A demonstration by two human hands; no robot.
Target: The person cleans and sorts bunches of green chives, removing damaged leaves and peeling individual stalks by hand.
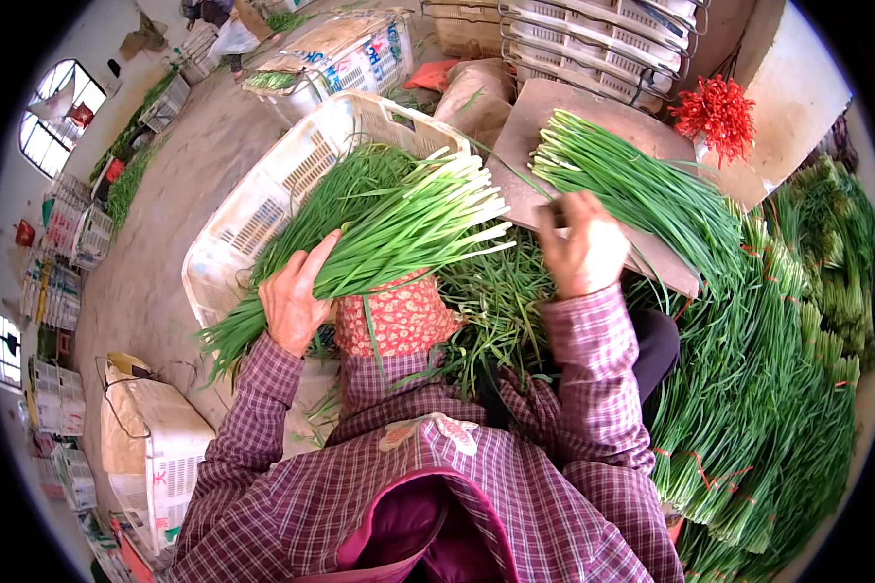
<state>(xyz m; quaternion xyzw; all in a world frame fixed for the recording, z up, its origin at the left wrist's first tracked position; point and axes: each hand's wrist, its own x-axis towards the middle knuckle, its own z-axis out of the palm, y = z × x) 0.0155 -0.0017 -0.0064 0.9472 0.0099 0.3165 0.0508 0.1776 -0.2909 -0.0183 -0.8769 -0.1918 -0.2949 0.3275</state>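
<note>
My left hand [297, 299] is wrapped round a bunch of long green stalks [399, 228], whose pale ends point up and to the right. Under and behind the bunch stands a white plastic crate [233, 228] with more greens inside. My right hand [581, 243] is closed at the near edge of a brown board [515, 160]; what its fingers hold, if anything, is too blurred to make out. On the board lies another bunch of green stalks [632, 185], just beyond my right hand. Loose leaves [496, 301] lie between my hands, beside a red patterned cloth [399, 316].
Tied bundles of greens [749, 389] are heaped on the right. Red ties [715, 117] hang beyond the board, near stacked crates [593, 49]. A white crate [170, 437] stands at the lower left, and another [360, 53] at the back.
</note>
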